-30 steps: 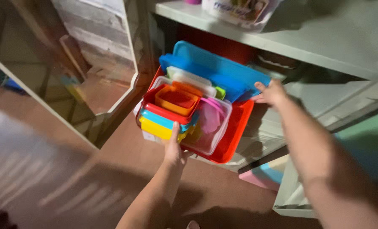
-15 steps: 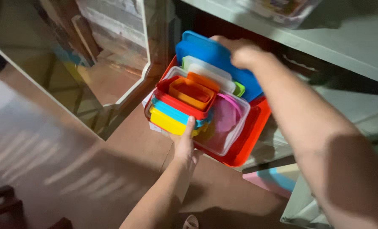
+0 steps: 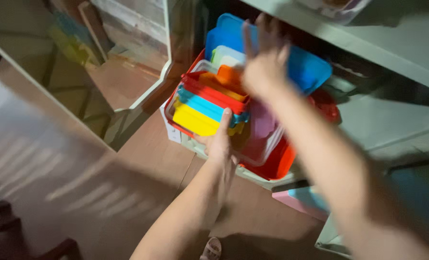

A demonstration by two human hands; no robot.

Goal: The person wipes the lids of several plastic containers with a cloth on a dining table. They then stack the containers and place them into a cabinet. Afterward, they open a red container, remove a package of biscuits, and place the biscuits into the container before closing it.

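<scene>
Below a pale green shelf (image 3: 392, 43), over brown floor, we grip the stack of coloured plastic containers (image 3: 214, 103) at its near edge with our left hand (image 3: 220, 142); our right hand (image 3: 265, 62) hovers spread open, blurred, above it.

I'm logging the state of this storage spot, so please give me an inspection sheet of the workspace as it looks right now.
Surface: grey-green shelf in an open cabinet, above a brown floor.
Job's things: stack of plastic containers in yellow, blue, red and orange, sitting with blue lids and a clear tub.
Clutter: pink-and-blue item low beside the shelf.
Grippers: left hand grips the front edge of the stack; right hand open, blurred, above the lids.
Cables: nothing seen.
Surroundings: glass cabinet door open on the left; dark chair at bottom left.
</scene>
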